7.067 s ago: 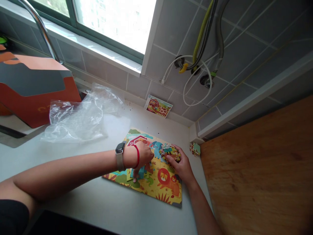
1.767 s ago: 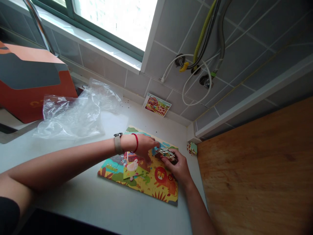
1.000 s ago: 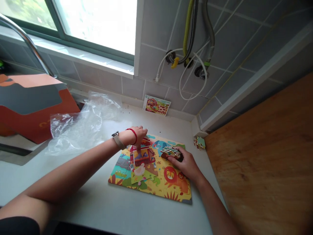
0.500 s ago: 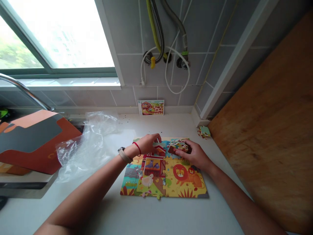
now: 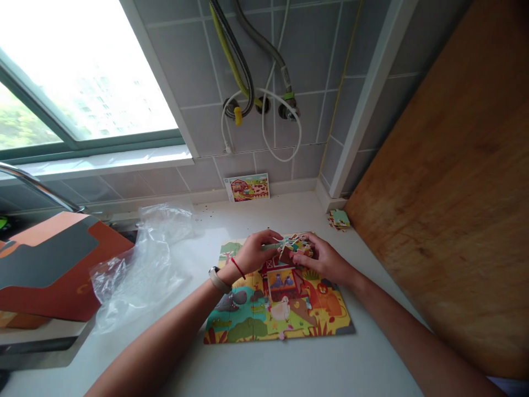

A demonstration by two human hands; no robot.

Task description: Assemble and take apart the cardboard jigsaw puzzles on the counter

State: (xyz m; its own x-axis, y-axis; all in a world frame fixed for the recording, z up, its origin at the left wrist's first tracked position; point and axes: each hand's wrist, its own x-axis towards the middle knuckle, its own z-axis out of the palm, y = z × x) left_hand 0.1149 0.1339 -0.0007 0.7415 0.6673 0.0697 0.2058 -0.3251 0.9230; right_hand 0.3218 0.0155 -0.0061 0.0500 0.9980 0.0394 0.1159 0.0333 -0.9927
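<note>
A colourful animal jigsaw puzzle (image 5: 285,309) lies on the white counter (image 5: 256,369), with a lion, a barn and a goose printed on it. My right hand (image 5: 324,262) is closed around a small stack of loose puzzle pieces (image 5: 294,246) above the puzzle's far edge. My left hand (image 5: 258,252), with a watch and a red string at the wrist, meets that stack from the left, its fingertips pinching at the pieces. Both hands hover over the upper middle of the puzzle.
A crumpled clear plastic bag (image 5: 140,264) lies left of the puzzle, beside an orange and grey box (image 5: 53,264). A small reference picture card (image 5: 247,187) leans on the tiled wall. A few loose pieces (image 5: 339,219) sit in the corner by a wooden board (image 5: 450,198).
The view has swung from the left side to square on the puzzle. My left hand moved off the barn area up to the stack in my right hand, and more pieces lie in place at the left.
</note>
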